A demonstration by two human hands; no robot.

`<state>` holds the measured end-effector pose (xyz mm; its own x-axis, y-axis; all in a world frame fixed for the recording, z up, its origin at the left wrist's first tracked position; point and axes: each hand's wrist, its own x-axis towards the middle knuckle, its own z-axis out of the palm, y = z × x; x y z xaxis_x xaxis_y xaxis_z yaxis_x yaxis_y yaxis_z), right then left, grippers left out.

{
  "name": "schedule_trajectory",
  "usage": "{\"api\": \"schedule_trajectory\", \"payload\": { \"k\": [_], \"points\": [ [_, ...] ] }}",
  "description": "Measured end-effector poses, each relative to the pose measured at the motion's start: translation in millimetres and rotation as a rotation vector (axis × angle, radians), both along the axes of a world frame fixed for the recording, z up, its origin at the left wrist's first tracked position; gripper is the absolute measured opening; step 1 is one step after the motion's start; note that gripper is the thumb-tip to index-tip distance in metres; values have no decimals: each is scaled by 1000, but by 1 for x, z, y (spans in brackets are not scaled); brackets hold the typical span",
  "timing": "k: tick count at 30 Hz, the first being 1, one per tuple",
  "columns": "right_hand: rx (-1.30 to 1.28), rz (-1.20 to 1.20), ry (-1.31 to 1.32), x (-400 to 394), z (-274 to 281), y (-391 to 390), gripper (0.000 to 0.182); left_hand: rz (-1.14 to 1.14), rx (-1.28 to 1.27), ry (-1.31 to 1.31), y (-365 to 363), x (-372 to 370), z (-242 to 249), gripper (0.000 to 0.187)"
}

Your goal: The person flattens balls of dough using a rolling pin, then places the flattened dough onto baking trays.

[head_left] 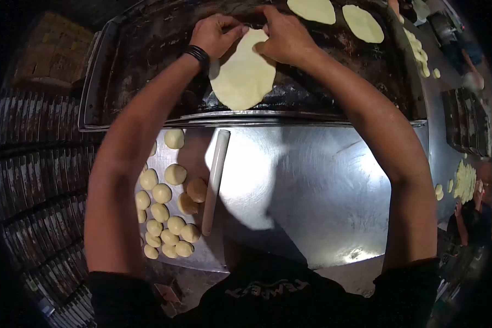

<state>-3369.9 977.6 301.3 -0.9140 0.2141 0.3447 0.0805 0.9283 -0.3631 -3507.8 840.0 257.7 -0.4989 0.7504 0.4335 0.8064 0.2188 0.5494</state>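
A flat oval of rolled dough (243,74) hangs or lies over the near part of a dark baking tray (147,82). My left hand (216,35) pinches its far edge on the left, a black band round the wrist. On the right, my right hand (287,38) grips the same far edge, thumb and fingers closed on it. Two more flat dough ovals, one (313,10) at the top and another (363,24) beside it, rest on the tray. Closer to me, a rolling pin (216,183) lies on the metal table (322,191).
Several dough balls (169,235) sit on the table left of the rolling pin. Racks of stacked trays (38,180) stand at the left, below a cardboard box (54,49). At the right, other people work near a pile of dough pieces (465,181).
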Motion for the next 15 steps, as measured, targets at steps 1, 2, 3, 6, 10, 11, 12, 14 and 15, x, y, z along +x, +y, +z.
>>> {"api": "schedule_trajectory", "payload": {
  "k": [1, 2, 3, 6, 10, 11, 12, 14, 15],
  "points": [
    [174, -2, 69, 3, -7, 4, 57, 72, 118, 247, 4, 6, -9, 34],
    [108, 31, 83, 12, 5, -2, 56, 45, 99, 305, 3, 9, -13, 32],
    [41, 63, 97, 21, 18, -8, 56, 28, 78, 364, 1, 7, -16, 30],
    [-323, 157, 45, 52, 43, -41, 31, 27, 6, 164, -6, 8, -3, 35],
    [-904, 549, -417, 106, 31, -130, 24, 121, -517, -160, -29, -14, 40, 62],
    [-780, 750, -413, 111, 11, -154, 22, 222, -616, -163, -36, -14, 52, 66],
    [-648, 738, -407, 107, -14, -176, 25, 261, -536, -159, -55, -17, 53, 62],
    [-364, 629, -450, 92, -61, -219, 30, 284, -347, -138, -102, -6, 78, 51],
    [-212, 537, -500, 84, -77, -235, 34, 275, -240, -126, -138, 17, 99, 44]
  ]
}}
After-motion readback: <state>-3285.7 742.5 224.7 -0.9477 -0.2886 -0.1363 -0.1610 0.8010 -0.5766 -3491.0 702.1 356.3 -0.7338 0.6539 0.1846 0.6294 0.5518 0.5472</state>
